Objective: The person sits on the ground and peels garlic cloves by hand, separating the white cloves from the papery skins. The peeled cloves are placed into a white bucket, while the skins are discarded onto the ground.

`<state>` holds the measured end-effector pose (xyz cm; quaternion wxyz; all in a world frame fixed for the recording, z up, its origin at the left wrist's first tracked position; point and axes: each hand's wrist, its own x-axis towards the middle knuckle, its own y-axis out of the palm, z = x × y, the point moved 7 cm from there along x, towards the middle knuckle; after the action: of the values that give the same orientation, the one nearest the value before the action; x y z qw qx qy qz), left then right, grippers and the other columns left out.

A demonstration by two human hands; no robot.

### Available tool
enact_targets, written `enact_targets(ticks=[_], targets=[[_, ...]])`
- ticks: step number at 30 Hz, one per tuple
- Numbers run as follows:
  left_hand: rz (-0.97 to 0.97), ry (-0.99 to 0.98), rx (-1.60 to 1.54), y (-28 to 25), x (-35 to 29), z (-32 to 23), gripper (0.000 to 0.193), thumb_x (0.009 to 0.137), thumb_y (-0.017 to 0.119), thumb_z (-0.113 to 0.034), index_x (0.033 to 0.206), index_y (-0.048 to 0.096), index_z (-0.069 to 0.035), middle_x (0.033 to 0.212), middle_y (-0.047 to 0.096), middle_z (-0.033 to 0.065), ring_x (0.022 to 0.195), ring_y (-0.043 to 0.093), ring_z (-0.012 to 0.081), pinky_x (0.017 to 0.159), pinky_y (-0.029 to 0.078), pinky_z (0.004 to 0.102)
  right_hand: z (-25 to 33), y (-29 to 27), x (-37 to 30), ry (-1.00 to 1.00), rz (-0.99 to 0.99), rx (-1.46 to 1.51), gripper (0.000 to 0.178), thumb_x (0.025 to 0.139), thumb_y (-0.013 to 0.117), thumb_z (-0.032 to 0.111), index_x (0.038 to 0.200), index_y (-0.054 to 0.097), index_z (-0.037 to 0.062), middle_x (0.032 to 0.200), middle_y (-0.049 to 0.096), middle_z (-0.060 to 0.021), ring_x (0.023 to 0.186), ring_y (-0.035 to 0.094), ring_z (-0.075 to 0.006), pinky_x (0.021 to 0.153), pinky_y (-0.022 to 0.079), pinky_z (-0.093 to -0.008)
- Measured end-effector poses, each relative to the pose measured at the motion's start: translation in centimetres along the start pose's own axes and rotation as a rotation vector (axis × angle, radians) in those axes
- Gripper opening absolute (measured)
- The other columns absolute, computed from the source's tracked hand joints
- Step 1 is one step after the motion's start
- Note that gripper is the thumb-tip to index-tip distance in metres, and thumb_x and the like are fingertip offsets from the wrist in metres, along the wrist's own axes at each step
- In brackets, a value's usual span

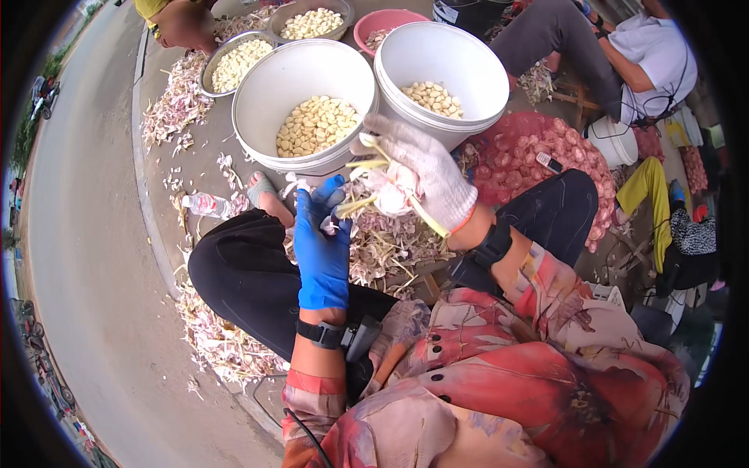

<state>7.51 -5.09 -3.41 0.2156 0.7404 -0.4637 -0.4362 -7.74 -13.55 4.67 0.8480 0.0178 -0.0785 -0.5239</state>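
Observation:
In front of my chest, my right hand [425,168], in a white knit glove, is closed around several garlic stalks [357,205] and a pinkish-white garlic bulb [392,189] with loose papery skin. Just left of it, my left hand [321,253], in a blue rubber glove, is raised with its fingers bent. A pale pink piece of garlic [331,226] shows between thumb and fingers, and papery skin sits by the fingertips. Beyond my hands stand two white buckets; the left bucket [248,117] and the right bucket [488,74] both hold peeled garlic cloves.
Garlic skins [382,249] lie heaped between my legs. To the right is a red net sack of garlic [523,168] with a phone [549,162] on it. A plastic bottle [207,204] lies at left. Clove-filled bowls [204,78] stand farther off, and co-workers [655,54] sit nearby.

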Motion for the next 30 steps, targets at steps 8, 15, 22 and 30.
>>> enact_targets(ticks=[8, 15, 22, 30], targets=[[0.141, 0.056, 0.004, 1.9, 0.8, 0.8, 0.056, 0.107, 0.035, -0.041, 0.131, 0.057, 0.005, 0.130, 0.061, 0.0168, 0.115, 0.060, 0.0253, 0.102, 0.046, 0.0366, 0.9, 6.4, -3.7, -0.224, 0.125, -0.973, 0.017, 0.080, 0.073, 0.017, 0.095, 0.068, 0.0111, 0.082, 0.064, -0.0127, 0.079, 0.066, -0.0327, 0.071, 0.053, -0.0410], [0.211, 0.095, 0.604, 4.9, -1.2, 1.5, 0.041, 0.106, 0.044, -0.028, 0.130, 0.059, 0.000, 0.127, 0.063, 0.0096, 0.118, 0.056, 0.0180, 0.106, 0.041, 0.0345, -3.2, 2.3, -5.6, 0.522, -0.047, -0.176, 0.025, 0.078, 0.072, 0.008, 0.101, 0.066, 0.0009, 0.086, 0.066, -0.0125, 0.078, 0.066, -0.0314, 0.068, 0.052, -0.0381], [0.308, 0.457, 1.017, 5.6, -1.8, 1.2, 0.024, 0.096, 0.061, -0.008, 0.118, 0.069, -0.002, 0.118, 0.065, 0.0057, 0.104, 0.058, 0.0130, 0.092, 0.046, 0.0292, -3.7, -0.8, -6.1, 0.388, -0.030, -0.070, 0.025, 0.091, 0.061, 0.016, 0.107, 0.065, -0.0033, 0.082, 0.069, -0.0127, 0.079, 0.070, -0.0298, 0.070, 0.055, -0.0397], [0.075, 0.352, 0.850, 3.9, -1.1, -1.4, 0.023, 0.101, 0.057, -0.017, 0.103, 0.068, 0.003, 0.092, 0.072, 0.0078, 0.088, 0.064, 0.0132, 0.088, 0.050, 0.0290, -8.8, -11.0, -2.9, 0.522, 0.014, -1.004, 0.031, 0.084, 0.060, 0.012, 0.111, 0.067, -0.0013, 0.100, 0.070, -0.0214, 0.093, 0.070, -0.0351, 0.077, 0.057, -0.0465]])
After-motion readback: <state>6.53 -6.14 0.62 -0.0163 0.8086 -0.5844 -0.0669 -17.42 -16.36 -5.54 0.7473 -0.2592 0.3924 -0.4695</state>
